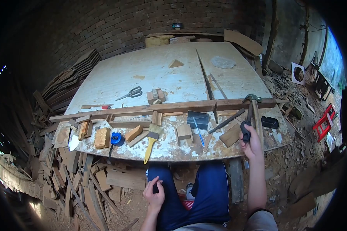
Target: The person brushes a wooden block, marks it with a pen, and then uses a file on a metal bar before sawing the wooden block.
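Observation:
My right hand [250, 142], at the right front of the worktable, is closed around a black-handled tool [246, 131]. Its dark shaft points up toward a claw hammer [252, 98], whose head rests at the long wooden rail. The tool's exact kind cannot be made out. Beside my fingers lie a flat wood block [230, 135] and a dark narrow bar [227, 121]. Over my left thigh, my left hand [154, 194] is loosely bent with fingers apart and nothing visible in it. Nearest to it on the table is a yellow-handled paintbrush [150, 144].
The long wooden rail [158, 108] crosses the table. In front lie a blue tape measure [117, 139], a blue pen [199, 132], a dark flat plate [197, 119] and wood blocks [102, 138]. Scissors [131, 93] lie behind. Scrap wood [85, 188] covers the floor at left.

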A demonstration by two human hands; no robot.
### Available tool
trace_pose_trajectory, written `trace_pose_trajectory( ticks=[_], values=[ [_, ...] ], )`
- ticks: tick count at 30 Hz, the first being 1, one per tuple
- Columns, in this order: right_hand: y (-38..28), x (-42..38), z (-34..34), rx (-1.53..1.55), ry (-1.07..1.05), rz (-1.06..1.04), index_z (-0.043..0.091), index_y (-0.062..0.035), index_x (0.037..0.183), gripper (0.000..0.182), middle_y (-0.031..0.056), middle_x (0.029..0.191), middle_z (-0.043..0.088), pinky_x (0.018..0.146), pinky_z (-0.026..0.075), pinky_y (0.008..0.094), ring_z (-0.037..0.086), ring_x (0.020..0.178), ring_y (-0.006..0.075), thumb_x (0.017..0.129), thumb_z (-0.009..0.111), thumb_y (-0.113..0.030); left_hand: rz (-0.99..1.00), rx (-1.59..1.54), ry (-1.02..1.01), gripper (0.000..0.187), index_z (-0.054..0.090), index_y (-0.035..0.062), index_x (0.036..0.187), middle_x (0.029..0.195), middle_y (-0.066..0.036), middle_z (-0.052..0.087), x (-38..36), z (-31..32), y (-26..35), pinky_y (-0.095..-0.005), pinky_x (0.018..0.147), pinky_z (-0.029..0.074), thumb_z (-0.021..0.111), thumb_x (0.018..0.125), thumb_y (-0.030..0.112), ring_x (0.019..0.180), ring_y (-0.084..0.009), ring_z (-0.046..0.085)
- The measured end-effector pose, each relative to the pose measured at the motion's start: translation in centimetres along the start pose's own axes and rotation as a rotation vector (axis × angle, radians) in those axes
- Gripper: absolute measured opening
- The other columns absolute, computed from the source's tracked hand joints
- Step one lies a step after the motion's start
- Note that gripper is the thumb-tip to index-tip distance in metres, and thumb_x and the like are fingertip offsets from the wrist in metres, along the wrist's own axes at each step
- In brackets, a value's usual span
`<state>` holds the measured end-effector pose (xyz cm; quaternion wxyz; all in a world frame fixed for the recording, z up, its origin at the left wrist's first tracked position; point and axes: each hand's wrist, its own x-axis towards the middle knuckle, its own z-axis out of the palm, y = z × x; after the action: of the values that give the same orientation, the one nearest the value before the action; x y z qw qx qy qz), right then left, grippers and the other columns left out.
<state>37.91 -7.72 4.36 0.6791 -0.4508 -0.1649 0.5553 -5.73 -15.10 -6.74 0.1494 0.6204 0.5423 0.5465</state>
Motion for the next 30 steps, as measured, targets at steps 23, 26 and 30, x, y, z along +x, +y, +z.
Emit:
trace_pose_trajectory(
  ticks=[23,26,30],
  values=[
    [-0.3,0.1,13.1,0.125,-0.312,0.077,0.063,-0.0083,0.091,0.042,0.0092,0.071,0.064,0.056,0.048,0.0358,0.062,0.057,0.0229,0.105,0.058,-0.047,-0.007,-0.060,-0.026,0.025,0.079,-0.0019,0.123,0.093,-0.014,0.082,-0.3,1.0,-0.7,-0.0321,0.078,0.063,0.069,0.100,-0.006,0.082,-0.0209,0.080],
    [2.7,-3.5,14.9,0.034,-0.291,0.089,0.064,-0.0034,0.105,0.041,0.0127,0.080,0.070,0.064,0.057,0.0409,0.069,0.065,0.0282,0.105,0.060,-0.044,-0.009,-0.082,-0.039,0.024,0.078,-0.0021,0.123,0.093,-0.014,0.082,0.3,1.4,-0.2,-0.0318,0.078,0.063,0.069,0.101,-0.006,0.082,-0.0206,0.080],
    [8.4,-6.1,14.7,-0.073,-0.613,0.166,0.066,0.0055,0.119,0.030,0.0202,0.105,0.078,0.078,0.066,0.0442,0.080,0.083,0.0323,0.114,0.057,-0.022,-0.052,-0.169,-0.071,0.023,0.078,-0.0031,0.125,0.098,-0.014,0.082,2.6,1.9,1.6,-0.0318,0.080,0.063,0.067,0.105,-0.002,0.085,-0.0197,0.079]
  ],
)
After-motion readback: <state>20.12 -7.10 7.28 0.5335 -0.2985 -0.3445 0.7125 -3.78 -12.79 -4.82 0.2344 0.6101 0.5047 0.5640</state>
